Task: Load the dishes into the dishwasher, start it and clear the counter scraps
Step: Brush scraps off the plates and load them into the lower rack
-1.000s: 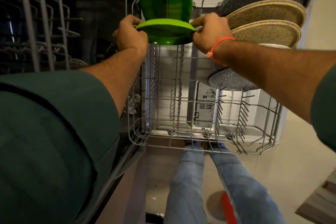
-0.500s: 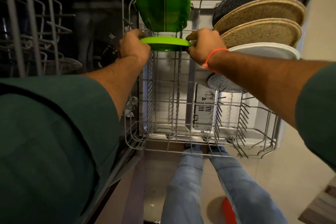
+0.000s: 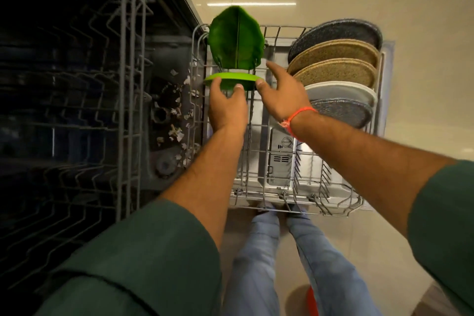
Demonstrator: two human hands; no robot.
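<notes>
Light green plate (image 3: 232,80) now sits edge-on in the lower rack (image 3: 259,187), just in front of the dark green leaf plate (image 3: 236,38); a second ago both hands gripped its rim. Left hand (image 3: 227,106) only fingertips the rim, fingers relaxed; right hand (image 3: 280,92) released, spread, thumb tip at the edge. Slot filled, next dish.

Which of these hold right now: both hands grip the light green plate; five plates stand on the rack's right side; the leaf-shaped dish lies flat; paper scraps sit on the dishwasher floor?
1. Both hands grip the light green plate. False: the left hand touches it with fingertips; the right hand is spread open beside it.
2. Five plates stand on the rack's right side. True.
3. The leaf-shaped dish lies flat. False: it stands upright.
4. Paper scraps sit on the dishwasher floor. True.
</notes>
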